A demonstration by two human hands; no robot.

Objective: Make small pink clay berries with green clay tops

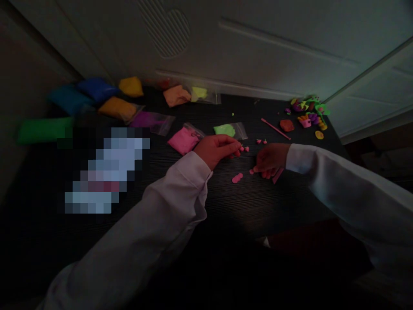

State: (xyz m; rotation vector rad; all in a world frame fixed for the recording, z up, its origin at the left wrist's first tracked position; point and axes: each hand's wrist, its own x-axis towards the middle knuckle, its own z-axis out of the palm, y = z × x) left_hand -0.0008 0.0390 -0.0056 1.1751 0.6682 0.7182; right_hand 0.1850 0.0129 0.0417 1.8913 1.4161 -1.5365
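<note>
On the dark tabletop, my left hand [217, 150] is closed, thumb and fingertips together, right beside small pink clay pieces [247, 149]. What sits between those fingertips is too small to make out. My right hand [271, 158] pinches a small pink clay disc [251, 172] at its fingertips. A pink flat-ended tool [277, 176] sticks out below that hand; whether the hand grips it I cannot tell. Between and below the hands lies a short row of overlapping flat pink clay discs [237, 178]. Two more small pink shapes [261, 141] with green bits lie beyond the right hand.
Bags of clay line the back: pink [183, 140], light green [225, 130], purple [146, 122], orange [118, 108], blue [97, 89]. A pink stick tool [275, 128], a red clay lump [287, 125] and finished-looking clay figures [305, 121] lie right. A blurred-out bright object [109, 168] lies left.
</note>
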